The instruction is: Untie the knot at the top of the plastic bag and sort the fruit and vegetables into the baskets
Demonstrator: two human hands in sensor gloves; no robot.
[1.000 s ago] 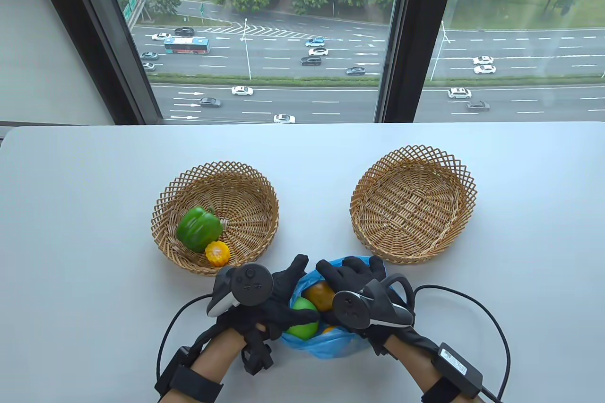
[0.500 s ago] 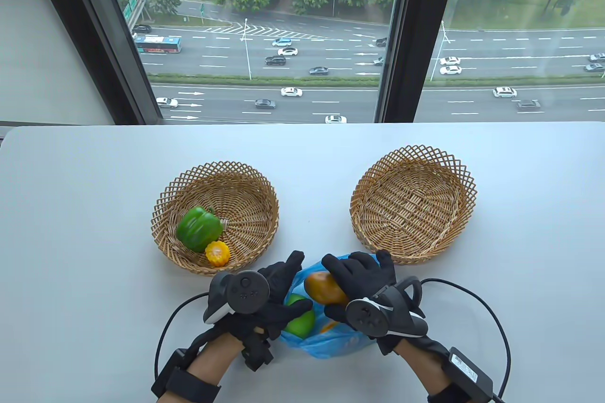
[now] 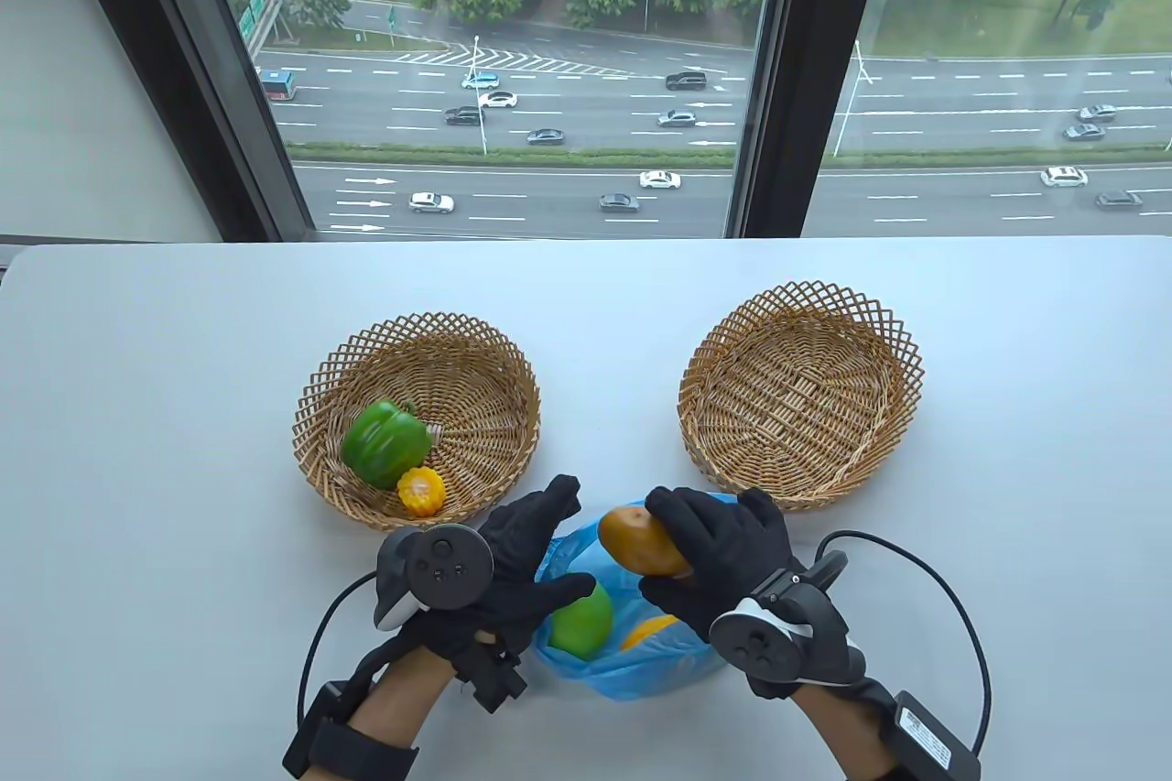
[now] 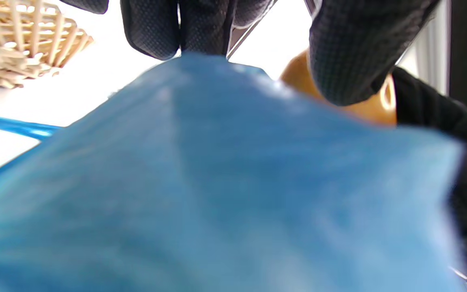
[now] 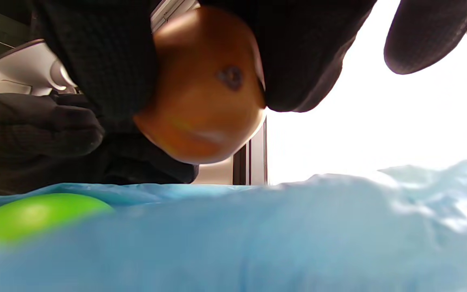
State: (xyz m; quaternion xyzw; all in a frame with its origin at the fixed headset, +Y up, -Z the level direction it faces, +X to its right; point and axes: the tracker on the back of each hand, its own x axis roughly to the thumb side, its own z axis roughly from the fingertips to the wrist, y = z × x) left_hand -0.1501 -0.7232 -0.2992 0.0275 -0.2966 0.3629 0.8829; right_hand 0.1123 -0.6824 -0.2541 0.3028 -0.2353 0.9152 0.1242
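The blue plastic bag lies open at the table's front middle, with a green fruit and an orange piece inside. My left hand holds the bag's left rim, fingers outside and thumb over the green fruit. Just above the bag's mouth, my right hand grips a brown potato, which shows close up in the right wrist view. The left basket holds a green pepper and a piece of corn. The right basket stands behind my right hand.
Black cables trail from both wrists across the table's front. The white table ends at a window sill behind the baskets. The two baskets stand about a hand's width apart.
My right hand has drawn the potato up out of the bag and a little to the right. My left hand has slid slightly left, keeping hold of the bag.
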